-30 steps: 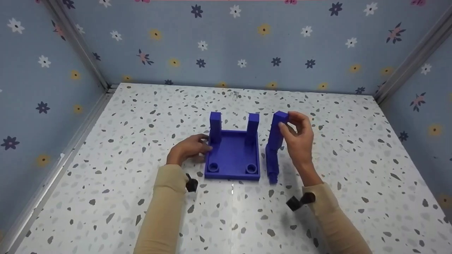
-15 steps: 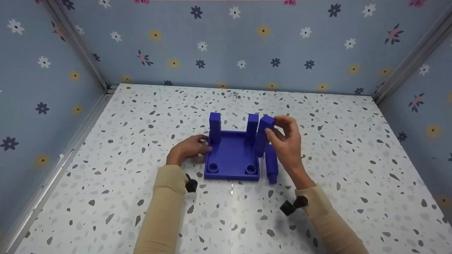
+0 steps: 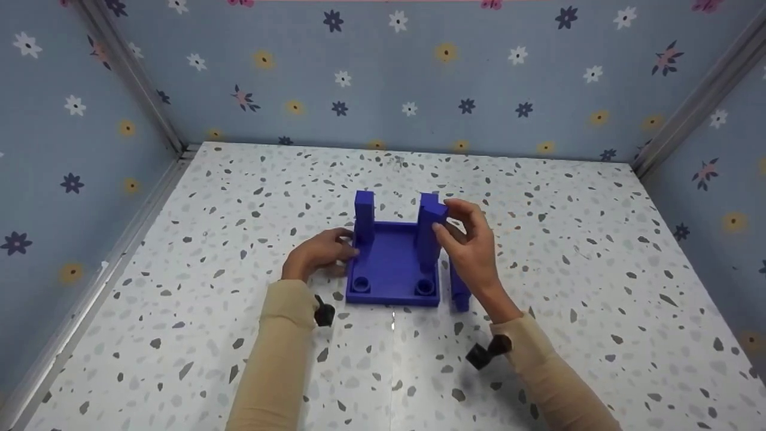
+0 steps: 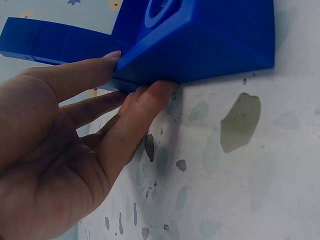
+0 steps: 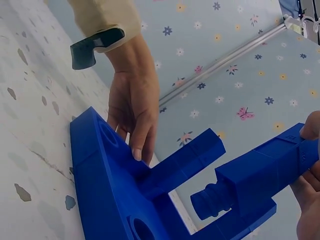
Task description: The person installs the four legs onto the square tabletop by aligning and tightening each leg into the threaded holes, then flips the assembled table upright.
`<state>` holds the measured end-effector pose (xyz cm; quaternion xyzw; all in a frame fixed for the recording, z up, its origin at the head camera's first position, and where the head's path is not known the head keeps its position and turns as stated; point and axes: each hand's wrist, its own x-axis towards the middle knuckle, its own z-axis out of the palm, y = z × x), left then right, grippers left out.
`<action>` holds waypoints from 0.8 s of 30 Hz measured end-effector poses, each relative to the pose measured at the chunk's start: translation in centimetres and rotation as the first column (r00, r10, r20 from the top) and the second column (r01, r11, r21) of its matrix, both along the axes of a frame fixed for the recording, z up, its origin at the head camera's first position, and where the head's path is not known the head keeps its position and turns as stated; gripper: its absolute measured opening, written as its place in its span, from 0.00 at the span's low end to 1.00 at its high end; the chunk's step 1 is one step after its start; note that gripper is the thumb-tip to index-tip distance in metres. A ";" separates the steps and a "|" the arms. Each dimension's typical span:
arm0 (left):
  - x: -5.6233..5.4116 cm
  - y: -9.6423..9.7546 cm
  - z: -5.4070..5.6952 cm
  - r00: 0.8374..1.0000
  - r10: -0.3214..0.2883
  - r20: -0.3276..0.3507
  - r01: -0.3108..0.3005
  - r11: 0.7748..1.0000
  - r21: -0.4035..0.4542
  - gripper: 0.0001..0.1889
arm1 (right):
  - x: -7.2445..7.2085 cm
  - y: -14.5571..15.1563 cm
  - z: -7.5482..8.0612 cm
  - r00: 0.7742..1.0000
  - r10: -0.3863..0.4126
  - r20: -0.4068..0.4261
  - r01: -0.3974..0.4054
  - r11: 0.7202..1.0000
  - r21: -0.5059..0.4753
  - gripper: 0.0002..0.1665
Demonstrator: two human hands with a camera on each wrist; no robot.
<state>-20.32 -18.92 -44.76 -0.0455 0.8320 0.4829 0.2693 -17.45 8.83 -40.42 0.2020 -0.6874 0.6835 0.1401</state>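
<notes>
My left hand [image 3: 323, 248] holds the left edge of a blue square tabletop piece [image 3: 389, 263], with its thumb at the rim and fingers against the side. Two square legs stand upright at its far corners, a left leg [image 3: 364, 209] and a right one partly hidden. Two round sockets [image 3: 361, 284] show at the near corners. My right hand [image 3: 473, 242] pinches the top of another blue leg [image 5: 270, 167], slightly tilted over the right side of the piece. Its threaded end [image 5: 212, 200] points downward, apart from the near-right socket [image 3: 425, 287].
Another blue leg [image 3: 459, 293] lies on the speckled white tabletop [image 3: 538, 257] just right of the square piece, partly hidden by my right hand. Flowered blue panels [image 3: 383, 78] enclose the back and sides.
My right hand has carried the leg leftward from above the lying leg to over the right side of the square piece. My left hand has stayed in place.
</notes>
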 end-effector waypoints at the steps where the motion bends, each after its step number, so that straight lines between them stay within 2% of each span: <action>1: 0.0 0.0 0.0 1.000 0.003 0.002 -0.003 1.000 0.001 0.32 | 0.0 -0.1 -0.1 1.000 0.003 -0.004 -0.003 1.000 0.010 0.25; 8: -0.1 0.1 -0.2 0.999 0.030 0.044 -0.032 0.999 0.042 0.33 | 0.1 -1.0 -0.4 0.999 0.030 -0.013 -0.030 0.999 0.043 0.24; 18: -0.1 0.1 -0.1 0.999 0.021 0.025 -0.022 0.999 0.038 0.33 | 0.9 -2.6 0.3 1.000 0.018 -0.006 -0.018 0.995 0.098 0.24; 24: 0.0 0.0 -0.1 1.000 0.002 0.004 -0.002 1.000 0.023 0.32 | 0.4 -3.1 -0.6 0.999 0.043 -0.027 -0.040 0.994 0.097 0.23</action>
